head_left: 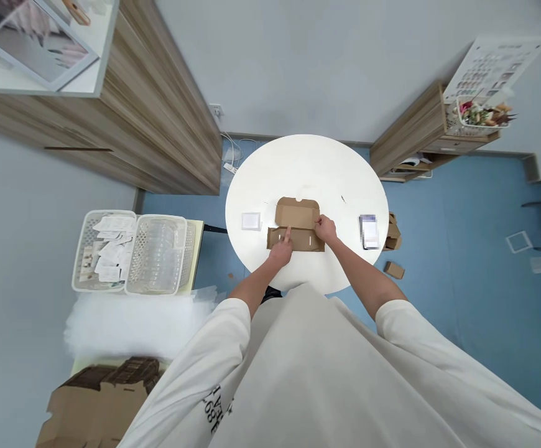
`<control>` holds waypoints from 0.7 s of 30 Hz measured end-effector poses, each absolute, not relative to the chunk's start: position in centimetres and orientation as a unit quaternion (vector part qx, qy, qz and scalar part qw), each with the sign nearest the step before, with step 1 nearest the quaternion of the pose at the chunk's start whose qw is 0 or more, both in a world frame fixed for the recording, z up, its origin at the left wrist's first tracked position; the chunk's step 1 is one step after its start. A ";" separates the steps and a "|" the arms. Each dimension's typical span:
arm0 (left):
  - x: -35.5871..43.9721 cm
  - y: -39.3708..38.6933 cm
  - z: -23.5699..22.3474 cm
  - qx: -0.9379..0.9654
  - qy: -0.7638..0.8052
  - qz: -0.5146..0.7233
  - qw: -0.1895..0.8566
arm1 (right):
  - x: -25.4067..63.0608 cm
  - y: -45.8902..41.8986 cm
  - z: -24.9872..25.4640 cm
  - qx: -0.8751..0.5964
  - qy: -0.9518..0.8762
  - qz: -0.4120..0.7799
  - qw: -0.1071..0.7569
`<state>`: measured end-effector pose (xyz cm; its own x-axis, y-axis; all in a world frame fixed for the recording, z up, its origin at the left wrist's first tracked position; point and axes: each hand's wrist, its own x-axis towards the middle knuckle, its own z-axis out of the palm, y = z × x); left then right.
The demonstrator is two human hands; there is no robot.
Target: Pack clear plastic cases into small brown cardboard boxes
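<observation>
An unfolded brown cardboard box [297,216] lies on the white oval table [298,162], its notched lid part to the far side and a slotted panel nearer me. My left hand [282,250] rests on the near panel, index finger stretched out onto the cardboard by the fold; its other fingers look curled. At the box's right edge, my right hand [325,228] pinches the cardboard near the fold. Left of the box lies a small white rectangular item [250,221]. Toward the table's right edge is a stack of cards or a booklet [369,232].
On a side table at left stand two white baskets, one with paper packets [112,249], one with clear plastic pieces [156,255]. White wrapping [135,323] and flat cardboard [93,410] lie nearer. Small brown boxes [394,269] sit on the floor right. Cabinets [158,112] flank the table.
</observation>
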<state>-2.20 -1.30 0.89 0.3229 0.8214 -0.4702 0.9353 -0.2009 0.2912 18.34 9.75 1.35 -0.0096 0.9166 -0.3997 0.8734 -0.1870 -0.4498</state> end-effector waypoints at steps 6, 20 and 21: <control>-2.0 -0.7 0.9 0.771 0.566 -0.137 0.258 | 17.7 8.0 3.1 -0.692 -0.679 0.243 0.014; -2.0 -0.5 1.5 0.759 0.568 -0.121 0.296 | 13.9 2.7 3.8 -0.570 -0.730 0.303 -0.222; -2.0 -0.4 1.5 0.758 0.568 -0.121 0.298 | 13.8 2.7 3.9 -0.571 -0.729 0.305 -0.224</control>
<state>-2.00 -0.44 1.50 0.3255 0.7888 -0.5214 0.9327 -0.1772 0.3143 13.79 2.74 3.89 -0.2483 0.6957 -0.6740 0.9684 0.1627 -0.1888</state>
